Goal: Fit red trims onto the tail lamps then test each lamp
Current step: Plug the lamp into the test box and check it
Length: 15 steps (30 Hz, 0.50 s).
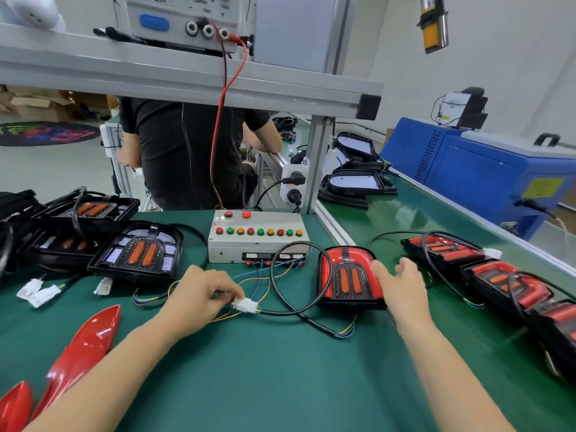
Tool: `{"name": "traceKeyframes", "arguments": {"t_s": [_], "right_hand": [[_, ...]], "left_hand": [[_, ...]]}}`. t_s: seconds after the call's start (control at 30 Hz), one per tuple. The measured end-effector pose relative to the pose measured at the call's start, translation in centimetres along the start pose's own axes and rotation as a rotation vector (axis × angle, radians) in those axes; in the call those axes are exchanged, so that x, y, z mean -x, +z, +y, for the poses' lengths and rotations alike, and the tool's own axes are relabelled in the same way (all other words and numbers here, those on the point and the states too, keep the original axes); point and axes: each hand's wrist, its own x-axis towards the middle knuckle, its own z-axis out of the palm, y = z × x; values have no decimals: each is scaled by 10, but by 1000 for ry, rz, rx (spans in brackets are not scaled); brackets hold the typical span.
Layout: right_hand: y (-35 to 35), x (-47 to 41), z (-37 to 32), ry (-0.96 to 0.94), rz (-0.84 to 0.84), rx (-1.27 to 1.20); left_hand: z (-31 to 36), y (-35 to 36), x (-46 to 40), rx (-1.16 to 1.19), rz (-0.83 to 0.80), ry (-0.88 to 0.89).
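The left hand (202, 294) pinches the white plastic plug (245, 305) at frame centre, while the right hand (402, 286) – fingers spread, nearer – rests against the red-trimmed black tail lamp (347, 277) just right of it.

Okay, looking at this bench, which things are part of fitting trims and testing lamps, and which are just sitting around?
Part of the job:
- trimmed lamp by the right hand
- white connector pinched by the left hand
- test box
- untrimmed lamps
- red trims
- finished lamps

Just lying about:
- blue machine
- power supply
- black housings
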Motion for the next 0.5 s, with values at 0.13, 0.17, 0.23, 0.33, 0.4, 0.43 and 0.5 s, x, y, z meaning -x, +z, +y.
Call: {"name": "traceKeyframes", "arguments": {"t_s": [0.13,0.17,0.23,0.33,0.4,0.43,0.5], "right_hand": [[1,-12,19,291,-269,-395],[3,-12,18,295,-295,-441],[7,-10,16,300,-326,-495],[9,-8,14,336,-355,-600],[8,-6,14,340,-368,-663],[8,-6,15,326,-358,-686],[6,-5,19,274,-290,-728]], "left_hand": [[8,2,-2,-310,-12,68],[14,4,-4,-364,32,111],[31,17,-6,-399,113,204],[64,47,-11,-336,13,249],[78,69,-15,-348,-138,205],[79,77,-17,-392,-189,203],[77,83,-21,-464,-232,202]]}}
